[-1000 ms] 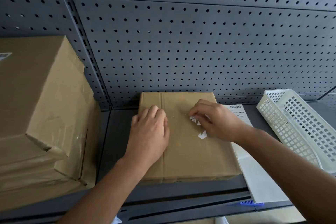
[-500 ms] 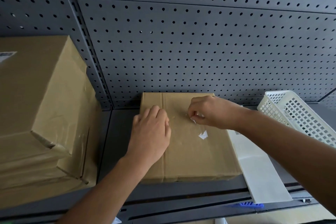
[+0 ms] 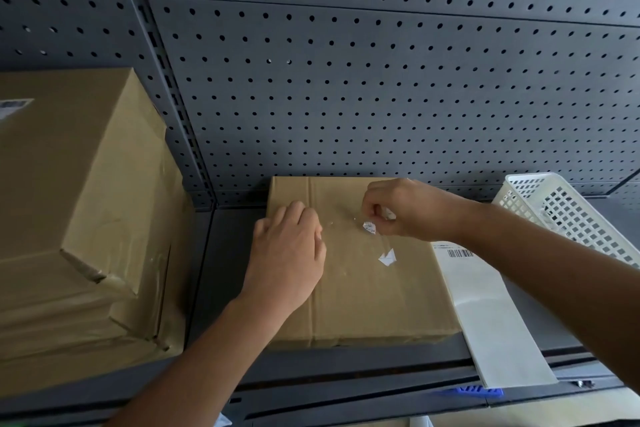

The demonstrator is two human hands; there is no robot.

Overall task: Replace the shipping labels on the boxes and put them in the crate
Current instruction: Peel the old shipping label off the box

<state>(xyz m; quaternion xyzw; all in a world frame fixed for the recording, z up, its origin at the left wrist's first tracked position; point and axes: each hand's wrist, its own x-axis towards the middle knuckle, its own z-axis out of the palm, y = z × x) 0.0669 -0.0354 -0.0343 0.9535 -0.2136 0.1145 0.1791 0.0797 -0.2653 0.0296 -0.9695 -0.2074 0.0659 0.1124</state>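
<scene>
Flat brown cardboard box (image 3: 363,288) lies on grey metal shelf (image 3: 228,253). L hand (image 3: 287,260) rests on its 9 o'clock part, fingers together. R hand (image 3: 405,211), at 1 o'clock, pinches torn white label scrap (image 3: 369,227). White barcode label sheet (image 3: 491,322) at 3 o'clock; white plastic mesh crate (image 3: 571,215) at 2.

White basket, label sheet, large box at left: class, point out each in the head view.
White basket (image 3: 568,215): head view, its perforated side wall.
Label sheet (image 3: 495,322): head view, its blank lower half.
Large box (image 3: 69,184): head view, its broad top face.
</scene>
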